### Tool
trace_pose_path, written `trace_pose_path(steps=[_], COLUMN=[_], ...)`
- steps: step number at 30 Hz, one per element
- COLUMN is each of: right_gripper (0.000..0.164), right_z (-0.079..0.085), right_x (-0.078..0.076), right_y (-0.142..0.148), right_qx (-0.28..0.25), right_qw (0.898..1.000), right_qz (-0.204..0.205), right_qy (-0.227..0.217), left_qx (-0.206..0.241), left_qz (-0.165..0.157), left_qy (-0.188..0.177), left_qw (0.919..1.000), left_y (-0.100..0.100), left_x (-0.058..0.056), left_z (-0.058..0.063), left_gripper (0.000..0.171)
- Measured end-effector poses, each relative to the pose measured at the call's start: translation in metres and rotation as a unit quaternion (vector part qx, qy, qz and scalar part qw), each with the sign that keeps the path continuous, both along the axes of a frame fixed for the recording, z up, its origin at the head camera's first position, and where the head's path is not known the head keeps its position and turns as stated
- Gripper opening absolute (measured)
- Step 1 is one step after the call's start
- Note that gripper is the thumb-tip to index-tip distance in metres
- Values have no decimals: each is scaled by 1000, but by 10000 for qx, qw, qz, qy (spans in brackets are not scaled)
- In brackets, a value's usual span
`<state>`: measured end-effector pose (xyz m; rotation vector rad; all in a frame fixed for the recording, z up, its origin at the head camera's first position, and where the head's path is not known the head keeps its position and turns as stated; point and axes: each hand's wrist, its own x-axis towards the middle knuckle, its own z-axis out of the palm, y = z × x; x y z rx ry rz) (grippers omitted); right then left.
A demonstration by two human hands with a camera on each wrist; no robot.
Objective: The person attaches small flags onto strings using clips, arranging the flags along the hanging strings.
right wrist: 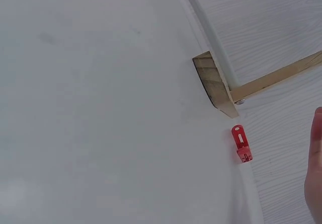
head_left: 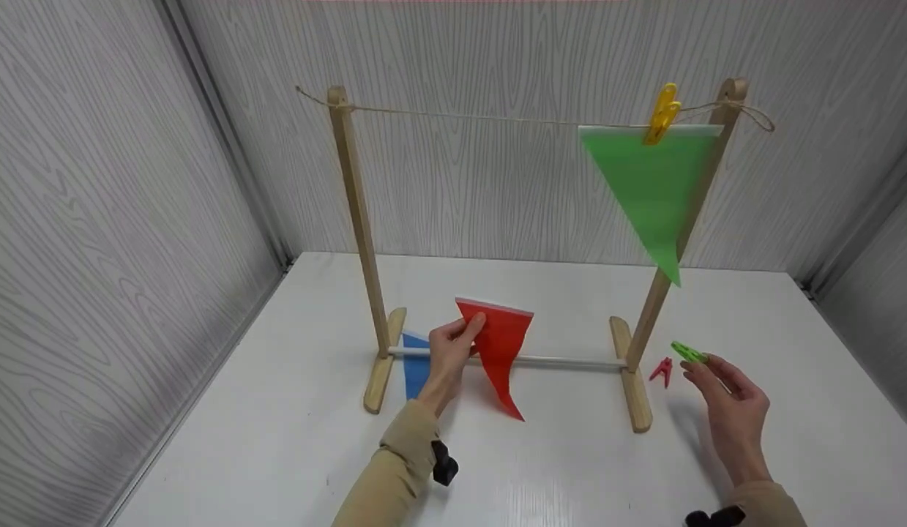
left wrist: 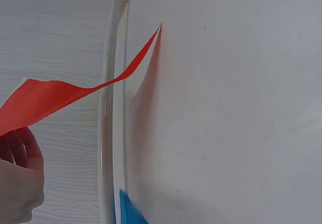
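Observation:
My left hand (head_left: 449, 355) pinches a red triangular flag (head_left: 503, 337) near its white top edge, in front of the stand's low bar; its tip curls down close to the table. In the left wrist view the flag (left wrist: 50, 100) stretches away from the fingers. Over on the right, my right hand (head_left: 735, 406) pinches a green clothespin (head_left: 689, 352) between thumb and fingers. Just left of it a red clothespin (head_left: 662, 372) lies on the table. A green flag (head_left: 647, 183) hangs from the string (head_left: 460, 116), clipped by a yellow clothespin (head_left: 662, 116).
The wooden stand has a left post (head_left: 361, 219) and a right post (head_left: 698, 212), each on a flat foot, joined by a white bar (head_left: 570, 362). Behind my left hand a blue flag (head_left: 415, 373) lies partly hidden on the white table (head_left: 277, 439). Grey wood-grain walls enclose it.

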<state>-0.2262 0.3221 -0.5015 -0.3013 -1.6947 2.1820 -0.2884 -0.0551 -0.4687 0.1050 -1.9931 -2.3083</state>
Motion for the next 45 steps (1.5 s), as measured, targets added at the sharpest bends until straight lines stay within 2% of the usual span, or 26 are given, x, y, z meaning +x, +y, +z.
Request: trace_pose_path(steps=[2,8,12,17,24,29,31,35,42,45], right_gripper=[40,31,30,31,29,26,26,25,30,30], right_z=[3,11,15,19,29,35,37,41,52,59], right_x=[1,3,2,1,2,1,1,0,-1,0], right_y=[-1,-9,-14,-21,-33,-44,-49,-57,-68,-73], right_qx=[-269,-604,-1048,-1333,-1473,-1734,-1728,-1475,-1580,-1610], right_qw=[9996,9964,9904,9844,9791,9677,9639,9630,9382,9328], right_qz=[62,352,485,530,602,820,920,1056,1569,1648], right_qy=[99,471,757,1023,1267,1637,1805,1993,2650,2772], left_qx=[14,-16,-53,-11,124,247,280,323,399,484], left_qz=[1,19,-24,-63,-161,-267,-300,-284,-203,-201], left_qy=[21,31,98,190,301,513,591,652,688,703], left_qw=[10000,10000,9999,9998,9993,9980,9974,9969,9966,9961], left_y=[0,-1,-1,-3,0,4,5,7,9,11], left_x=[0,2,2,2,1,2,3,2,6,8], left_z=[2,7,8,12,18,23,25,28,37,41], left_gripper=[39,41,42,40,43,41,41,40,40,41])
